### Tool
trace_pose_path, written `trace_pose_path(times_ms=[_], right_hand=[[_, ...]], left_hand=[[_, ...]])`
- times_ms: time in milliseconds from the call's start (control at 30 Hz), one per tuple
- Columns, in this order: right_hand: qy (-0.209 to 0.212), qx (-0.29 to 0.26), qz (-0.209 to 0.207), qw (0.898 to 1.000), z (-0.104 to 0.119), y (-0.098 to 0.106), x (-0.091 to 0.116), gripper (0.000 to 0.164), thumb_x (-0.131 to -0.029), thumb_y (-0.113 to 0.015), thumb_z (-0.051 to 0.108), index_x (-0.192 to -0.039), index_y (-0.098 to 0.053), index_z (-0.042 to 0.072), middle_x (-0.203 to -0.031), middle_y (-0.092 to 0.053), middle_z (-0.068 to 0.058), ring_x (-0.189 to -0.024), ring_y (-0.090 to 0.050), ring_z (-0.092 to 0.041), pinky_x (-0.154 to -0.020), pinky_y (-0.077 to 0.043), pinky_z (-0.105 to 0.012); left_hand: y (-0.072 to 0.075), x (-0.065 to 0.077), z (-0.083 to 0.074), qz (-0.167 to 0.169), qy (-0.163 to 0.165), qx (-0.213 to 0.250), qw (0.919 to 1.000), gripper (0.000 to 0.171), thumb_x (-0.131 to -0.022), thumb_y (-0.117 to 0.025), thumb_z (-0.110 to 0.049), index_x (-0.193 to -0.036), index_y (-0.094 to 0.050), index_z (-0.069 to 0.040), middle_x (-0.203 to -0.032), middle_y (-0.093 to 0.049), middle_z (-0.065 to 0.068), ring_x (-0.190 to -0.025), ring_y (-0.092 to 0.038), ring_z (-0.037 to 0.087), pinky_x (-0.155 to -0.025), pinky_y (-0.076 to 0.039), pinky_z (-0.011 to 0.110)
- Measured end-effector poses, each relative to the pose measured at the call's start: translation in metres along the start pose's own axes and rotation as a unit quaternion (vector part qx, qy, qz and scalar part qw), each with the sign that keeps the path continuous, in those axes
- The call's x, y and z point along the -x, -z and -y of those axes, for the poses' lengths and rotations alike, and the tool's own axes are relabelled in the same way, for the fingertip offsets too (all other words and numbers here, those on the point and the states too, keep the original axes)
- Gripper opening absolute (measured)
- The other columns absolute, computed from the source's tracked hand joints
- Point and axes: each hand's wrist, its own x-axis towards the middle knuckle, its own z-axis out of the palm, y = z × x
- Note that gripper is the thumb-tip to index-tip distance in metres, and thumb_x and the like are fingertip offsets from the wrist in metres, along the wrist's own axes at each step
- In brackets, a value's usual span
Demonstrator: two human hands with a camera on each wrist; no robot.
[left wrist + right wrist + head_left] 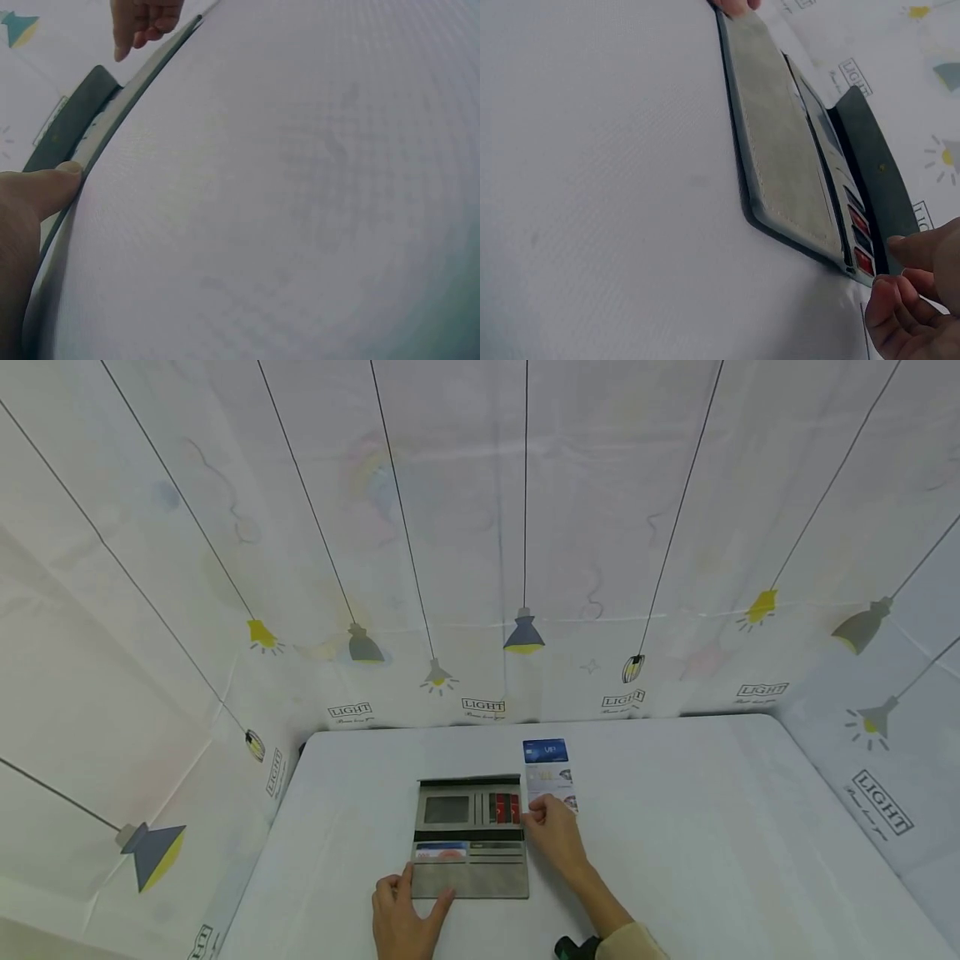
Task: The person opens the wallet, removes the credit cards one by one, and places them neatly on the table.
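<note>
A grey-green wallet [470,877] lies unfolded on the white table, with cards in its slots: red ones [507,808] in the upper half, a blue-and-white one [441,851] in the lower half. My left hand [405,917] rests at its lower left corner, fingers spread, the thumb [60,180] touching the near edge. By the wallet's right edge is my right hand [558,835], fingers bent and thumb apart from them; I see nothing between them in the right wrist view. Beside it lies a column of cards, a blue VIP card [546,750] at the top; the hand partly covers the lowest.
A dark flap [874,161] stands up along the wallet's far edge. At the table's near side, a black object [576,948] sits at the right wrist. White curtains [480,527] printed with lamps hang behind and beside the table [675,827].
</note>
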Motion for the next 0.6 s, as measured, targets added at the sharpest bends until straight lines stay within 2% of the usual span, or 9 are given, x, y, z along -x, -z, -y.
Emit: trace_pose_path(times_ms=[333, 600], right_hand=[[0.053, -0.005, 0.047, 0.997, 0.02, -0.011, 0.005, 0.017, -0.088, -0.076, 0.011, -0.099, -0.066, 0.003, -0.085, -0.06, -0.002, -0.076, -0.053, -0.011, -0.066, -0.046, -0.021], [0.089, 0.032, 0.124, 0.988, 0.023, -0.011, 0.01, 0.011, -0.087, -0.077, 0.01, -0.09, -0.067, 0.007, -0.08, -0.057, 0.001, -0.073, -0.048, -0.009, -0.062, -0.041, -0.021]], left_hand=[[0.001, 0.0, -0.002, 0.009, 0.012, -0.003, 0.9999, 0.09, -0.069, -0.08, -0.068, -0.13, -0.065, -0.004, -0.1, -0.044, 0.005, -0.089, -0.042, 0.017, -0.075, -0.04, 0.035], [0.001, -0.001, -0.002, 0.034, 0.028, -0.004, 0.999, 0.092, -0.069, -0.079, -0.068, -0.133, -0.063, -0.005, -0.104, -0.044, 0.006, -0.092, -0.043, 0.018, -0.077, -0.041, 0.037]])
